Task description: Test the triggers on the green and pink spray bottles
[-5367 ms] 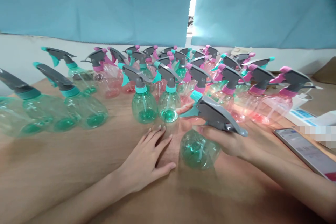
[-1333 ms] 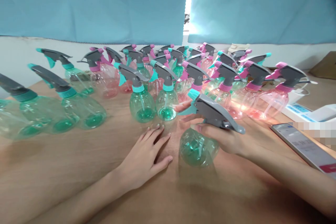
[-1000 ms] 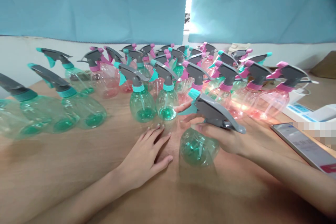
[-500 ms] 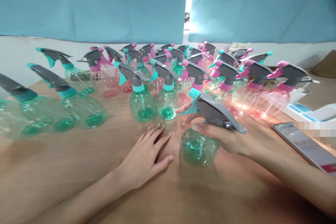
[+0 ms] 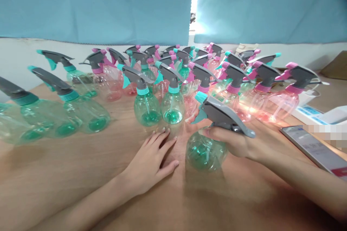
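Note:
My right hand (image 5: 235,140) grips a green spray bottle (image 5: 204,153) around the neck, under its grey and turquoise trigger head. The fingers reach forward near the turquoise trigger, and the thumb lies along the near side. That bottle is tilted slightly, its nozzle pointing to the left and away from me. My left hand (image 5: 151,160) lies flat on the wooden table (image 5: 121,173) with its fingers spread and holds nothing. Just beyond its fingertips stand two green spray bottles (image 5: 148,110), side by side and upright.
More green spray bottles (image 5: 86,113) stand at the left. Several pink spray bottles (image 5: 284,101) and green ones crowd the back and right. A phone (image 5: 311,148) lies at the right, near a white and blue box (image 5: 311,113). Blue blinds (image 5: 94,7) hang behind.
The fingers of my right hand, stretched out past the trigger before, are now drawn in closer to it. The held bottle and my left hand have hardly moved.

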Tool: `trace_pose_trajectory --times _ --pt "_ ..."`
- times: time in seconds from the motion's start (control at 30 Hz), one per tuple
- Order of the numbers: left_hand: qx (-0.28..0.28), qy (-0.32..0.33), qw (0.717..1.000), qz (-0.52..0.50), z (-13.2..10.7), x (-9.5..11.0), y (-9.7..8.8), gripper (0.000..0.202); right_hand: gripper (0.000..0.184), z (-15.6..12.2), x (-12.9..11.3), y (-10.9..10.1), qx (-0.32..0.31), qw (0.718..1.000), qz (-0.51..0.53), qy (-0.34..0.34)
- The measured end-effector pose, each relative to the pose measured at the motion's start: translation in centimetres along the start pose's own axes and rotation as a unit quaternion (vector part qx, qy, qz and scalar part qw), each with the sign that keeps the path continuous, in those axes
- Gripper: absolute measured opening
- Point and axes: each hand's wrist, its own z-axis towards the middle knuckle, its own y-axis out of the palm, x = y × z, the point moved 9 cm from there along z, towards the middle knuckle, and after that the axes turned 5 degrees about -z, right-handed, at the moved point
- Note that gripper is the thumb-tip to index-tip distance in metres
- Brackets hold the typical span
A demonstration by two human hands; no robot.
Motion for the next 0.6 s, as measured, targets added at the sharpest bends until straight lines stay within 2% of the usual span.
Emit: trace_pose_trajectory --times 0.17,0.27,0.4,0.43,0.6 --pt "0.007 0.006 1.0 0.001 -0.1 -0.1 0.1 0.058 0.034 -0.3 1.2 -0.4 0.014 0.998 -0.039 0.04" --pt "0.009 0.005 1.0 0.0 -0.1 -0.2 0.1 0.057 0.033 -0.3 0.6 -0.4 0.004 0.999 -0.035 0.017" --pt "0.004 0.003 1.0 0.002 -0.1 -0.1 0.0 0.057 0.008 -0.1 -0.3 -0.2 -0.006 1.0 -0.007 -0.015" --pt "0.002 0.002 1.0 0.002 -0.1 0.0 0.0 0.057 0.007 -0.1 -0.4 -0.1 -0.012 1.0 -0.003 -0.018" --pt "-0.003 -0.004 1.0 0.0 -0.1 -0.1 0.1 0.057 0.026 0.0 -1.2 0.1 -0.014 0.999 -0.008 -0.039"
